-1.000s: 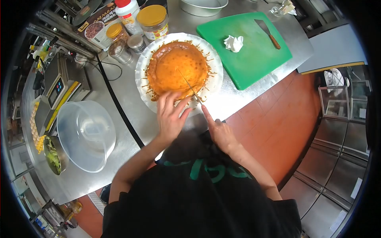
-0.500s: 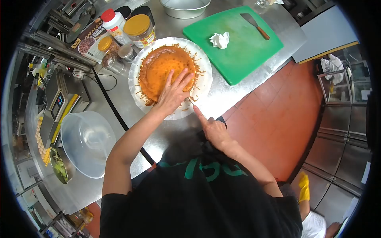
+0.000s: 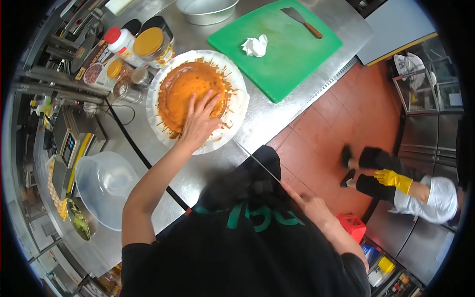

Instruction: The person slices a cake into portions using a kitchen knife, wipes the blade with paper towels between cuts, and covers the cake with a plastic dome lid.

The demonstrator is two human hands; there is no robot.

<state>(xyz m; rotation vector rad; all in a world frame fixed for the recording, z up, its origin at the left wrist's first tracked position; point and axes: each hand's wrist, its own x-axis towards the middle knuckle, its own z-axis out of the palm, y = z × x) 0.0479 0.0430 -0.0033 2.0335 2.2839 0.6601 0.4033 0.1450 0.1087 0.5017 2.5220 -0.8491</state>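
A round orange-brown cake (image 3: 173, 94) sits on white round paper (image 3: 238, 106) with crumbs and browned bits around its edge. My left hand (image 3: 199, 127) lies on the near part of the cake, its fingers stretched out and spread. At the lower right, my right hand (image 3: 309, 207) is closed around the end of a long thin knife (image 3: 262, 166), index finger pointing along it. The blade slants up and left, its tip just off the paper's near edge, apart from the cake. The knife's handle is hidden by my fingers.
A green cutting board (image 3: 282, 64) holds crumpled white paper (image 3: 256, 46) and a wooden-handled spatula (image 3: 304, 24). Jars (image 3: 151, 44), a metal pan (image 3: 208, 11), a clear bowl (image 3: 106, 188) and a scale (image 3: 69, 141) stand around. At right, a person wearing a yellow glove (image 3: 393, 180) is on the tiled floor.
My right hand has drawn the knife back, down and right, out of the cake, baring its blade. My left hand stays on the cake. The person at right has come further into view.
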